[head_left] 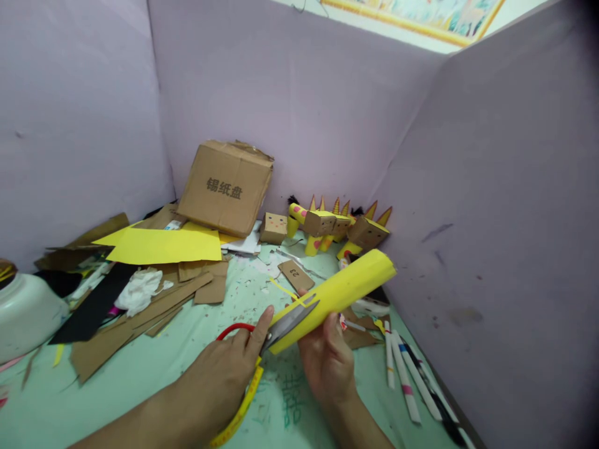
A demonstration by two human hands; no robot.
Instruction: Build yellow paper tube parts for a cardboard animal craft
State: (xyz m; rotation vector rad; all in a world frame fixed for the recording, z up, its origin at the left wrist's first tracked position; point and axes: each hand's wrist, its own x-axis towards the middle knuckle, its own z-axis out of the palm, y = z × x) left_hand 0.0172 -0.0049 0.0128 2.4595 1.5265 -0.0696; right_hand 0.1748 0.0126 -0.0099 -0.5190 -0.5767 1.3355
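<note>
A yellow paper tube (344, 290) slants up to the right in the middle of the view. My right hand (327, 358) holds it from below, its thumb against the tube's side. My left hand (229, 368) grips the scissors (292, 321), which have a red handle loop and a yellow one. The scissor blades lie at the tube's near left end, where a narrow yellow strip (286, 289) curls away from the edge. Behind the tube lies a small cardboard piece (296, 276) marked 23.
Yellow sheets (163, 245), cardboard scraps (135, 330) and a white jar (28, 318) are on the left. At the back stand a cardboard box (224, 187), a small box (274, 228) and cardboard-and-yellow-paper figures (367, 232). Markers (407, 377) lie at the right.
</note>
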